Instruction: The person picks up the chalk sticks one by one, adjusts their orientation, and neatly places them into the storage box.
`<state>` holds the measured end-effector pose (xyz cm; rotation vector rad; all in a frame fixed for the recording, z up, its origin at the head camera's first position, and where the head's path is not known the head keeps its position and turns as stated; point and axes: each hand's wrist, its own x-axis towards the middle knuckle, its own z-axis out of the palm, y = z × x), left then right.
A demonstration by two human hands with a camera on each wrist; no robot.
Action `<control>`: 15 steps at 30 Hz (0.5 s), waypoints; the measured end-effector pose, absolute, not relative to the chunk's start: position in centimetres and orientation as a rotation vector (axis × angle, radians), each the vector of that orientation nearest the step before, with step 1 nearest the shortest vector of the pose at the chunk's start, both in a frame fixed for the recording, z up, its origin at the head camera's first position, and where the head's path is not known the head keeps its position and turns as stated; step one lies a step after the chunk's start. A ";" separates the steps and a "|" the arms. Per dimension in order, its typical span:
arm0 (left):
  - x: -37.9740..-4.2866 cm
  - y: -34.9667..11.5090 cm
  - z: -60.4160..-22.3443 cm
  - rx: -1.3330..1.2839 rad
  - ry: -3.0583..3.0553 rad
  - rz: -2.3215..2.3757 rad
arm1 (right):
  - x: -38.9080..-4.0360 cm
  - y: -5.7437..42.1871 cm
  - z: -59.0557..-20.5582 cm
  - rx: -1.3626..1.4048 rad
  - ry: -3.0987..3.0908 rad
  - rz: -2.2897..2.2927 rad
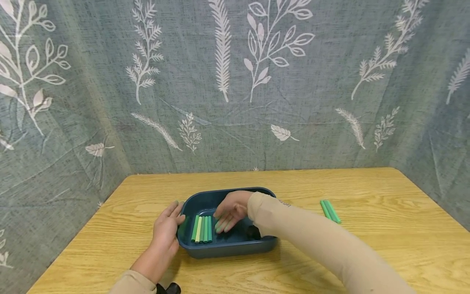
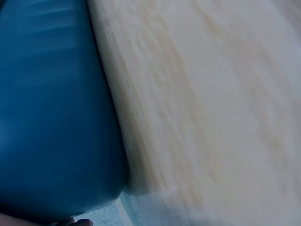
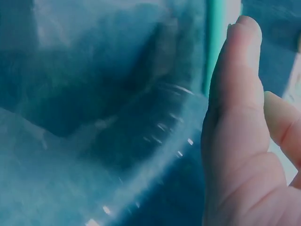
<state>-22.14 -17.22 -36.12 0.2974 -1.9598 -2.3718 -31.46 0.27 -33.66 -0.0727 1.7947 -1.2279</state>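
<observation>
A dark blue tub stands on the table. At its left end a row of several slim, chalk-like sticks lies side by side, in greens and pale yellow. My left hand rests against the tub's left wall with fingers extended; in the left wrist view the tub's outer wall fills the left side. Inside the tub, my right hand holds nothing visible, its fingers fairly straight just right of the row. The right wrist view shows a green stick beside its fingertip; whether they touch I cannot tell.
A small group of green sticks lies on the wooden table, right of the tub. My right forearm crosses over the tub's right end. Behind the table hangs a grey-green curtain with white leaf patterns.
</observation>
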 end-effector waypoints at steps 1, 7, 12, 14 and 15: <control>-22.2 -17.2 -36.1 0.297 -1.962 -2.370 | -31.5 0.5 -33.2 -0.086 1.801 -1.239; -22.3 -17.3 -36.0 0.327 -1.985 -2.351 | -31.3 2.3 -30.5 -0.160 1.794 -1.351; -22.3 -17.3 -36.2 0.310 -2.003 -2.345 | -31.0 4.2 -28.4 -0.206 1.789 -1.422; -22.2 -17.4 -36.2 0.300 -2.007 -2.344 | -31.0 5.1 -27.8 -0.222 1.796 -1.447; -22.2 -17.4 -36.1 0.300 -2.010 -2.342 | -30.9 5.6 -27.5 -0.229 1.800 -1.458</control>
